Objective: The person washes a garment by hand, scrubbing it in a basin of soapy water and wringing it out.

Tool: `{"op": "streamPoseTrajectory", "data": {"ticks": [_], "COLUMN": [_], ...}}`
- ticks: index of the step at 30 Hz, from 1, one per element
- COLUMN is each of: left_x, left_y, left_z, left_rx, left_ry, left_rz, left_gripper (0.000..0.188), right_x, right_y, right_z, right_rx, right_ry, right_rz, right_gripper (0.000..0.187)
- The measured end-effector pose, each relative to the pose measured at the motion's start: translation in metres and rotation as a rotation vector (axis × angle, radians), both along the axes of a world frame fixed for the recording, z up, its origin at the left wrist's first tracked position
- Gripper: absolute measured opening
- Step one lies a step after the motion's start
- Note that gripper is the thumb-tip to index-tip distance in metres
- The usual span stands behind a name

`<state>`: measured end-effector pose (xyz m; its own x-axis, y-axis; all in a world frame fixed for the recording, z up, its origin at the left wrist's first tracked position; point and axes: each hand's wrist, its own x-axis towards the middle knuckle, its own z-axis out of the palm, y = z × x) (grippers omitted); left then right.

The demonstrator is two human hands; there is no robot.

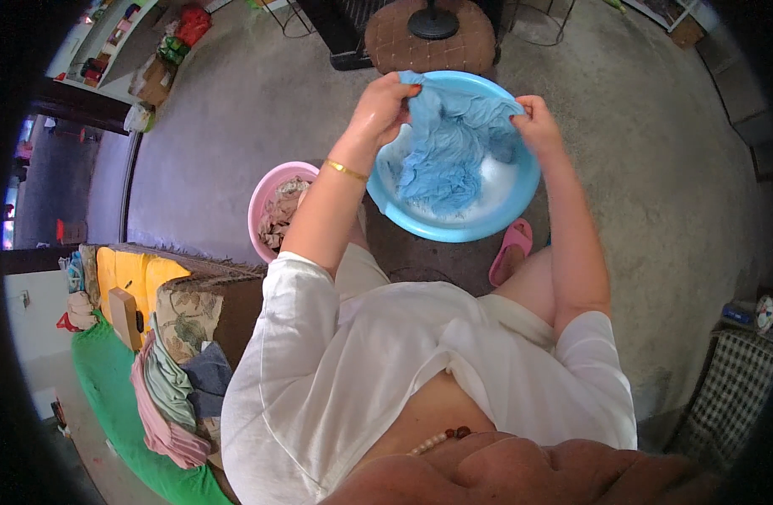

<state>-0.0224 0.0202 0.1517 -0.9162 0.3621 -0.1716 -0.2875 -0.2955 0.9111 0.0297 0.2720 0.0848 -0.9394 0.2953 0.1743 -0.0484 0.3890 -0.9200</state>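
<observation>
A wet blue cloth (445,156), perhaps a garment, is stretched between my two hands over a light blue basin (437,230). My left hand (385,109) pinches its upper left corner above the basin's far left rim. At the upper right, my right hand (536,126) grips another edge of the cloth near the right rim. The cloth hangs in folds between them, its lower part down at the suds. White soapy water (497,181) shows around the cloth. How deep the water is cannot be seen.
A pink basin (256,206) holding crumpled brownish clothes (278,217) stands left of my left forearm. Beyond the blue basin is a brown padded stool (395,46) with a black stand base (432,23). My pink slipper (511,251) is near the basin. A sofa with draped clothes (172,387) lies left.
</observation>
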Motion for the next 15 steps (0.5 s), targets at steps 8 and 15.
{"op": "streamPoseTrajectory", "data": {"ticks": [8,15], "left_x": [0.003,0.007], "left_y": [0.055,0.045], "left_z": [-0.009,0.001], "left_rx": [0.025,-0.001], "left_ry": [-0.097,-0.026], "left_rz": [0.017,-0.19], "left_gripper": [0.01,0.01], "right_x": [0.033,0.015], "right_y": [-0.084,-0.071], "right_z": [0.014,-0.012], "right_rx": [0.446,-0.661], "right_ry": [-0.477,-0.462], "right_rz": [0.355,0.222], "right_gripper": [0.05,0.033]}}
